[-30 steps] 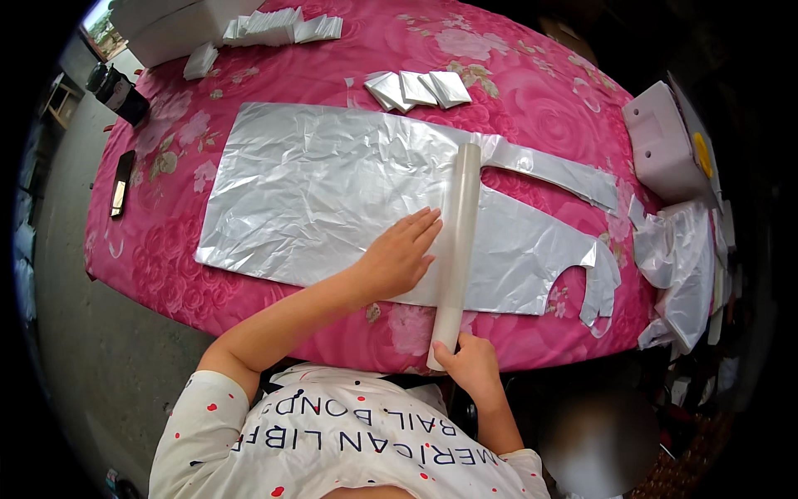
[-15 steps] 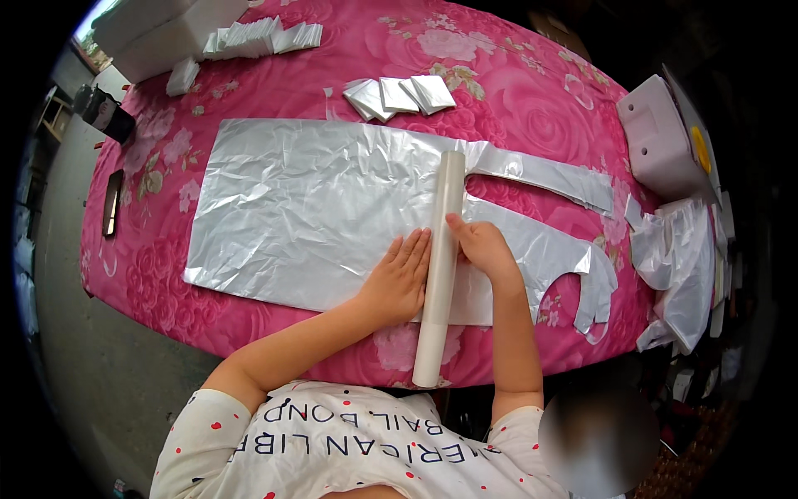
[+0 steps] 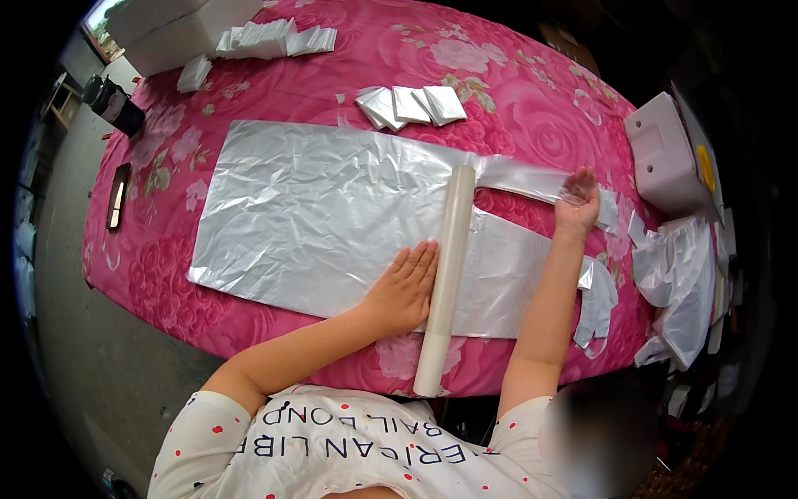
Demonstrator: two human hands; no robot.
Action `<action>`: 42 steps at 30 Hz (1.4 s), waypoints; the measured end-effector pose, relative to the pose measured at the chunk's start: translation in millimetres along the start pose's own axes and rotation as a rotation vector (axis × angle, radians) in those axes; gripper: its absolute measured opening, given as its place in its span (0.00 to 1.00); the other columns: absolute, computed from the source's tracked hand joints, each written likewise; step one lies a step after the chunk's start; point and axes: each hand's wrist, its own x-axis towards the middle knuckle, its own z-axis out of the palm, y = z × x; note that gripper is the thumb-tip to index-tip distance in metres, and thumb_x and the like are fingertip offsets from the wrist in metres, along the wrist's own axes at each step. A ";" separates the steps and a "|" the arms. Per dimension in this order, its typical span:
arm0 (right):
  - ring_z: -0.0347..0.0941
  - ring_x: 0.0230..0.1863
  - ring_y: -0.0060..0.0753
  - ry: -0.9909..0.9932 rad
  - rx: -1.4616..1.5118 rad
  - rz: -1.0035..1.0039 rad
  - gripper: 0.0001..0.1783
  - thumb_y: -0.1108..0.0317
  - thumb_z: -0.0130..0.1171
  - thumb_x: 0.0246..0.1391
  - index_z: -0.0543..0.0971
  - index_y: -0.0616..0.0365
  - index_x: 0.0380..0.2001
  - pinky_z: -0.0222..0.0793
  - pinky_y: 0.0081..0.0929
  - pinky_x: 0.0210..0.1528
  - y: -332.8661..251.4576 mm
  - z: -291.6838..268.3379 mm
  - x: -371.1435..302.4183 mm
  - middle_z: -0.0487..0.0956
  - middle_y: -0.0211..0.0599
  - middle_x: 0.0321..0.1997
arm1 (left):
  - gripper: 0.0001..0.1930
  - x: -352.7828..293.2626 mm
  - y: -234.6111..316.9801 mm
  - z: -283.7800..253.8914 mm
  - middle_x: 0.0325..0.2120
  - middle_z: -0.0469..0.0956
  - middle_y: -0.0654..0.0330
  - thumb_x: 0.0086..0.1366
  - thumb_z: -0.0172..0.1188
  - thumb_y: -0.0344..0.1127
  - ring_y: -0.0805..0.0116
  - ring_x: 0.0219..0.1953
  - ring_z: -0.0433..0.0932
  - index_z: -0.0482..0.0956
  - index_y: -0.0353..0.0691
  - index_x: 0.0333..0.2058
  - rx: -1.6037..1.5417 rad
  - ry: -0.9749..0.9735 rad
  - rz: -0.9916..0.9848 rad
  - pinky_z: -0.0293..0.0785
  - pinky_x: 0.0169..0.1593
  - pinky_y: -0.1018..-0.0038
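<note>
A flat stack of silvery-white plastic sheets (image 3: 307, 216) with two strap-like arms at its right end lies before me. Across it rests a long pale roller or tube (image 3: 450, 274), its near end past the table edge. My left hand (image 3: 405, 287) lies flat on the sheets, fingers stretched along the roller's left side. Over the far strap is my right hand (image 3: 579, 200), fingers curled and partly blurred. Thin plastic shows in its palm, and the top strap (image 3: 528, 176) runs blurred up to it, while lower strap ends lie beyond.
Folded white squares (image 3: 413, 106) lie behind the sheets, with more at the far left beside a white box (image 3: 179, 33). A dark bottle (image 3: 114, 106) and a phone-like object (image 3: 118, 197) are left. A white bin (image 3: 665, 145) and crumpled plastic (image 3: 677, 274) stand right.
My right hand has left the roller and moved right and away to the far strap, which now blurs toward it. My left hand stays flat by the roller. The view has shifted slightly.
</note>
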 end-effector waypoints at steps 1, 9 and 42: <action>0.73 0.48 0.37 -0.138 -0.007 -0.041 0.15 0.64 0.43 0.59 0.74 0.60 0.41 0.70 0.38 0.50 -20.4 4.5 -0.8 0.77 0.38 0.46 | 0.30 1.3 0.7 -0.2 0.60 0.52 0.40 0.58 0.39 0.37 0.49 0.65 0.47 0.56 0.23 0.57 -0.005 0.001 0.003 0.38 0.66 0.58; 0.71 0.48 0.26 -0.635 -0.917 -0.201 0.16 0.69 0.45 0.60 0.73 0.63 0.48 0.64 0.21 0.50 121.1 165.6 -119.3 0.75 0.35 0.50 | 0.31 -1.6 -2.1 4.7 0.60 0.53 0.41 0.59 0.38 0.39 0.49 0.65 0.48 0.55 0.24 0.57 0.043 0.014 -0.007 0.41 0.65 0.56; 0.53 0.64 0.47 -1.273 -1.819 -0.192 0.25 0.59 0.50 0.52 0.71 0.60 0.51 0.48 0.40 0.64 73.5 52.2 -213.7 0.63 0.43 0.62 | 0.37 109.0 -85.7 -47.4 0.57 0.55 0.40 0.67 0.34 0.55 0.54 0.60 0.58 0.47 0.23 0.58 -1.942 0.249 -0.938 0.53 0.64 0.66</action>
